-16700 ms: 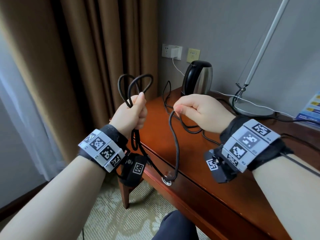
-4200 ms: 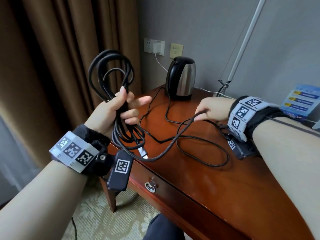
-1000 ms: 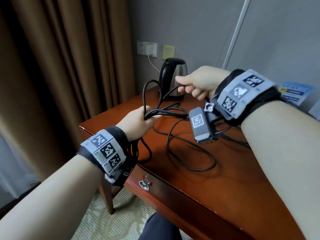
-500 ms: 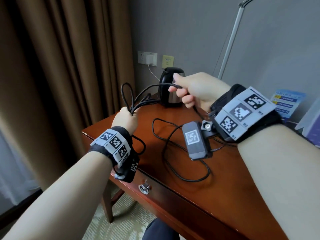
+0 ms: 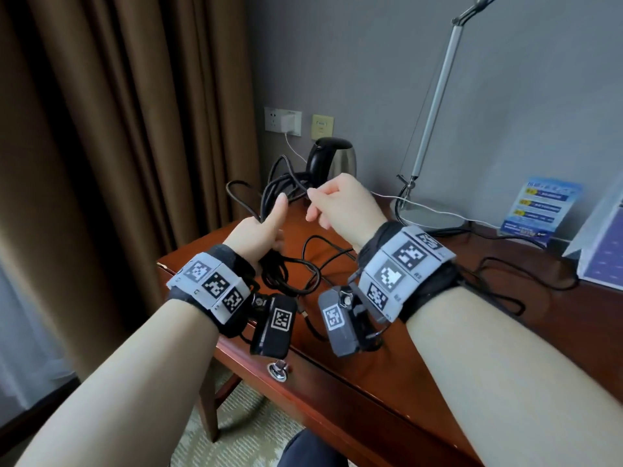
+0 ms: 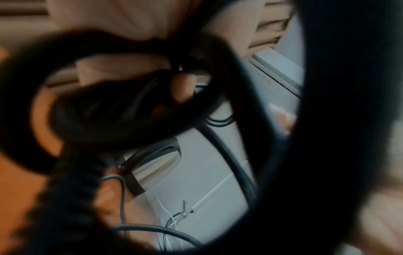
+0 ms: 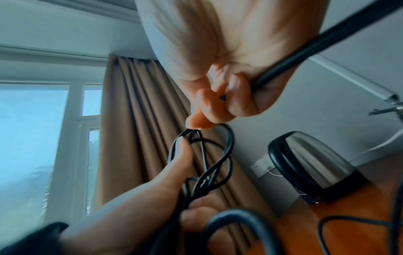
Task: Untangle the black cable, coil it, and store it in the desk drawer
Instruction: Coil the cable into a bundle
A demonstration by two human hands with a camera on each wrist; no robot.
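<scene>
Room: brown curtains [image 5: 135, 129] hang beside a gray wall, and a red-brown wooden desk [image 5: 438, 348] stands in the corner. I name every place from that desk.
Black cable [image 5: 286, 193]: most of it is bunched in loops held up above the desk's left end. Some loose cable lies on the desk top behind the hands.
Left hand [image 5: 259, 234]: its fingers are curled round the bunch of loops and its thumb sticks up. It holds the bunch above the desk's left front corner.
Right hand [image 5: 344, 207]: its fingers are curled and pinch one strand of the cable. It is up by the top of the bunch, just beside the left thumb.
Step now: I think the person is laying one more loop onto the bunch.
How to do it well: make this loop as big as the others, tuck it under the left thumb, then slide the right hand down the loose strand for the next one. Pull softly so nothing knots.
Drawer [image 5: 337, 399]: it is in the desk's front and is closed, with a small silver knob [image 5: 277, 370].
Kettle [image 5: 332, 160]: it stands at the desk's back edge. Loose cable could catch on it, so go slowly.
</scene>
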